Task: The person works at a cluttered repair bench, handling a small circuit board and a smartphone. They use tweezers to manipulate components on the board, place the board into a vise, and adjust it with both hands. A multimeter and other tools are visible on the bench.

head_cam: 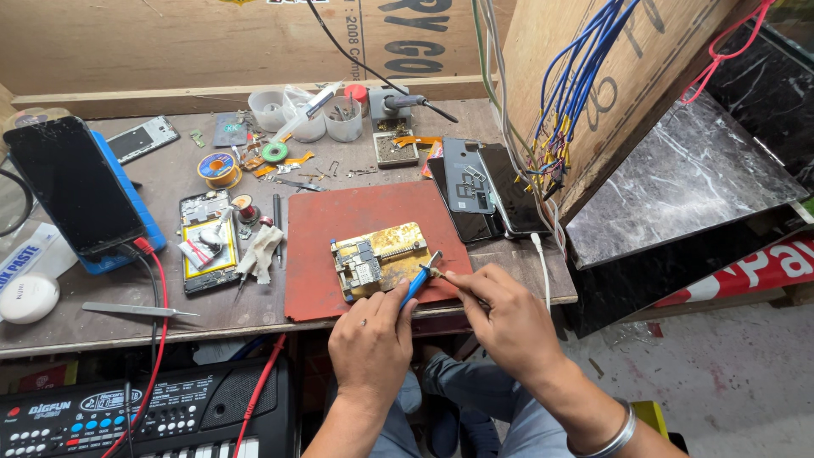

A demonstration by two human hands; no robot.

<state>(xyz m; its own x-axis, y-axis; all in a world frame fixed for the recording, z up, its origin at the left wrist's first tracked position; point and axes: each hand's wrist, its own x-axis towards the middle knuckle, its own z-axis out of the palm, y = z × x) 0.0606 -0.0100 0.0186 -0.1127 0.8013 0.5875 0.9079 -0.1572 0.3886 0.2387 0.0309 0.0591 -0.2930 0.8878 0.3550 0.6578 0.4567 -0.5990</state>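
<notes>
Both hands sit closest to the lens, at the near edge of a cluttered workbench [102,318]. Beyond the knuckles lies a red mat [326,254], and on it, just past the fingertips, a gold-coloured board holder [379,259] with a small circuit board [359,265] clamped at its left side. Propped against the plywood further back and to the right of the grip are dark phone panels [483,199]; off to the left of it, well apart, an opened phone [208,246] and a big dark tablet [72,187] on a blue case.

Closed around a blue-handled tool [415,287] (a soldering iron or a driver, I cannot tell which), the left hand [370,343] grips it like a pen, tip angled up toward the holder's right edge. Opposite, the right hand [507,326] has thumb and forefinger pinched shut on something thin at that same spot [439,273]; it is too small to name.

Judging by this, the step in hand is fine work at the holder's right end, tool tip meeting the pinched piece. The next move would call for steady wrists braced on the mat, tiny pressure, and keeping the tip off the board's chips.
</notes>
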